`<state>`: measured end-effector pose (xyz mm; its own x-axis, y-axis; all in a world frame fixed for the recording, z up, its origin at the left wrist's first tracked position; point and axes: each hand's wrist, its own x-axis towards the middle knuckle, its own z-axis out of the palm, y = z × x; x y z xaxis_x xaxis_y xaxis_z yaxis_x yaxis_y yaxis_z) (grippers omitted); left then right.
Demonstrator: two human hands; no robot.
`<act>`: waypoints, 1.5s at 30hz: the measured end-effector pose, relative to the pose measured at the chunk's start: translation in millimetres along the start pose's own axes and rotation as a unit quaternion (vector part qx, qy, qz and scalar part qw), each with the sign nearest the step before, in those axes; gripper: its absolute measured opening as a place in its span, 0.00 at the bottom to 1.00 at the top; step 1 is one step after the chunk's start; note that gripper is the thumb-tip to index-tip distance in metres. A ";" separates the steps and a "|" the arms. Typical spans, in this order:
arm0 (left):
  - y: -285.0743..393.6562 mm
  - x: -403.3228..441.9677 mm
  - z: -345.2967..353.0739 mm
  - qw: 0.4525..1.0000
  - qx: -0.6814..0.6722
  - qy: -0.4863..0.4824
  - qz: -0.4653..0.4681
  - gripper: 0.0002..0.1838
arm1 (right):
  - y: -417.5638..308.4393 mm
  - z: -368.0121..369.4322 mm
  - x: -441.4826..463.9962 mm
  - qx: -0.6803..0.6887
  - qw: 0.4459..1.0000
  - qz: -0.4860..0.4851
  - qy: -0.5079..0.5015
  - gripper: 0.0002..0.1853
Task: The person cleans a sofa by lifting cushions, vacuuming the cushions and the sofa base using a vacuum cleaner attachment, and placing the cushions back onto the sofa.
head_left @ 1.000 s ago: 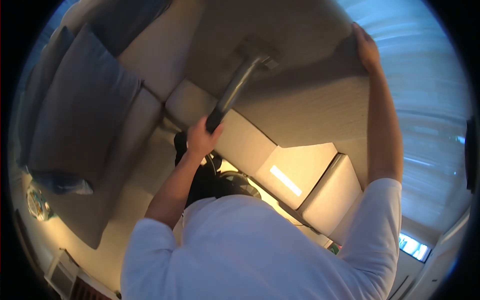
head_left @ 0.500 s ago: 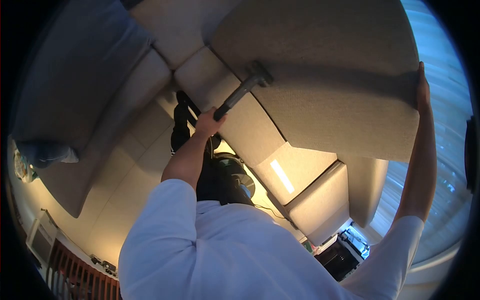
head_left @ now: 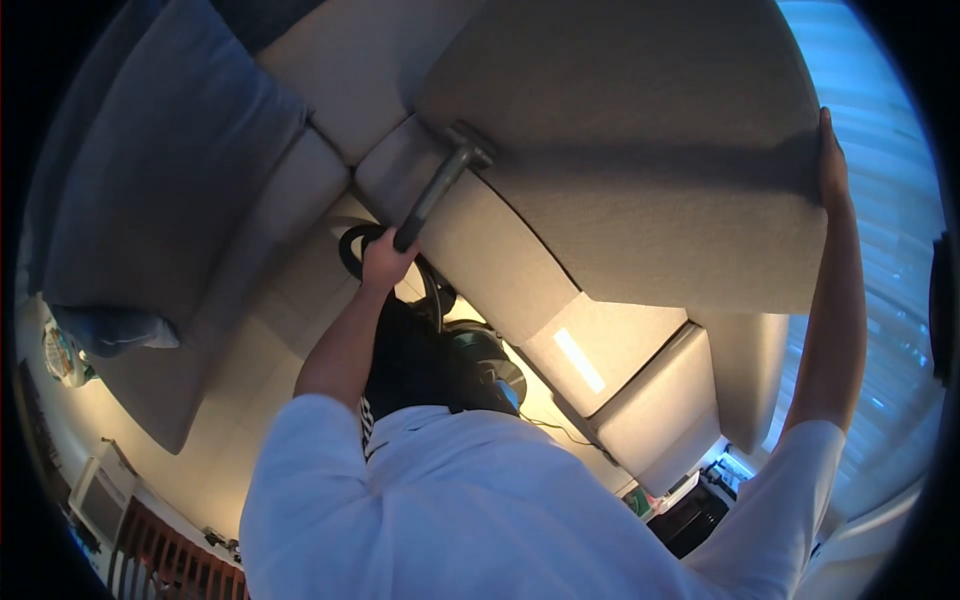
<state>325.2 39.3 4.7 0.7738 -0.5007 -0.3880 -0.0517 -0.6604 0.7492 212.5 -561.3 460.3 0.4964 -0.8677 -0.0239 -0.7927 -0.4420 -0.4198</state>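
Observation:
My left hand [head_left: 387,262] is closed around the dark tube of a vacuum cleaner nozzle [head_left: 437,192]. The nozzle's wide head [head_left: 470,146] is over the seat, close to the lower edge of a large grey sofa back cushion [head_left: 660,215]; whether it touches is unclear. At the cushion's right edge is my right hand [head_left: 831,165], its fingers straight along the side and holding it; the thumb is hidden. A black hose [head_left: 355,245] curves beside my left hand, and the vacuum cleaner's body [head_left: 485,355] stands on the floor by my legs.
Light sofa seats [head_left: 500,255] run diagonally below the cushion. A bluish-grey cushion [head_left: 170,150] rises at the left, over a tiled floor [head_left: 280,300]. Blinds or curtains [head_left: 890,300] hang at the right. A cord [head_left: 560,430] trails near the sofa base.
My left hand and the nozzle have moved left, with the nozzle head sliding off the cushion's front toward the seat. My right hand stays on the cushion edge; the view has shifted slightly.

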 end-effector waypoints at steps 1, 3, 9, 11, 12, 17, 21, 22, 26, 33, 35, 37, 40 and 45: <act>-5.6 16.8 5.7 0.998 0.043 -0.028 -0.027 0.25 | 0.5 -1.1 5.0 0.004 1.000 0.019 -0.009 0.52; -24.3 21.3 13.6 0.994 0.076 -0.056 -0.057 0.24 | -3.0 -3.0 1.0 0.007 0.999 0.036 -0.017 0.51; -5.0 7.5 -10.4 0.989 0.101 -0.075 -0.071 0.25 | -2.8 3.8 -12.8 0.069 0.997 0.026 0.016 0.48; 1.0 8.7 -4.2 0.984 0.125 -0.090 -0.086 0.26 | 7.3 5.8 -8.4 0.083 0.992 -0.094 -0.031 0.35; -6.0 24.1 2.3 0.978 0.152 -0.116 -0.079 0.27 | 17.8 4.1 -1.4 -0.016 0.983 -0.184 -0.014 0.32; 66.8 6.0 -28.9 0.976 0.167 -0.132 -0.052 0.30 | -22.2 -7.8 -49.7 -0.102 0.993 -0.061 0.028 0.44; 116.5 -78.7 -58.1 0.983 0.112 -0.117 0.086 0.32 | -21.4 -64.3 -102.0 -0.095 0.995 -0.024 0.022 0.50; 131.5 -102.1 -66.8 0.981 0.102 -0.109 0.123 0.32 | 0.2 -79.2 -110.6 -0.084 0.996 -0.022 0.035 0.50; 209.0 -162.3 -87.5 0.948 -0.039 -0.107 0.297 0.30 | 86.2 -76.2 -146.2 -0.114 0.991 -0.031 0.066 0.47; 376.5 -158.8 -55.4 0.907 -0.096 -0.009 0.411 0.28 | 82.8 -62.9 -150.2 -0.131 0.983 -0.017 0.130 0.42; 414.0 -146.8 -30.5 0.907 -0.088 0.009 0.411 0.28 | 80.1 -57.6 -144.8 -0.135 0.980 -0.016 0.143 0.42; 417.3 -129.9 -2.6 0.905 -0.065 0.028 0.420 0.27 | 80.7 -51.5 -137.3 -0.155 0.976 0.005 0.150 0.40; 374.8 -107.6 39.5 0.950 0.016 0.030 0.311 0.24 | 92.7 -41.7 -122.2 -0.160 0.972 0.018 0.169 0.39; 234.7 -117.1 39.0 0.973 0.149 -0.043 0.171 0.24 | 97.7 -36.3 -111.5 -0.170 0.967 0.024 0.188 0.37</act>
<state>197.8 -78.9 205.0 0.6236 -0.7565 -0.1972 -0.4872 -0.5734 0.6587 66.8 -516.0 454.8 0.3431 -0.8822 0.3223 -0.9139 -0.3928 -0.1024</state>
